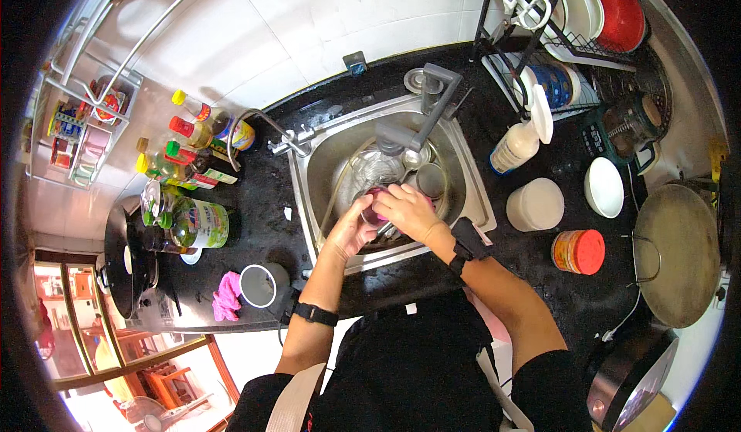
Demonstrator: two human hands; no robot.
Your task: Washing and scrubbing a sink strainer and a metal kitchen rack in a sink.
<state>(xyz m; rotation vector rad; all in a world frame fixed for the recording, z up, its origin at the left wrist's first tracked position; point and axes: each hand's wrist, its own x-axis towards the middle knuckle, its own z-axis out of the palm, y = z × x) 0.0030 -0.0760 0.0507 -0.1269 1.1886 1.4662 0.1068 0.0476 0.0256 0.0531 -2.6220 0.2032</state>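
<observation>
Over the near part of a stainless-steel sink (476, 197), my left hand (352, 228) grips a small clear cup or jar (369, 216). My right hand (410, 212) presses a pink cloth (379, 190) against it; fingers hide much of both. Below and beyond the hands, a wire strainer (376, 165), a round metal container (430, 180) and other metal ware lie in the basin. The grey faucet (431, 116) reaches over the sink. Whether water runs cannot be told.
Left stand sauce bottles (194, 134), a large oil bottle (200, 222), a grey cup (259, 285) and a pink cloth (226, 297). To the right are a pump bottle (514, 148), a lidded tub (535, 204), a red-lidded jar (579, 252), a white bowl (604, 187) and a dish rack (556, 108).
</observation>
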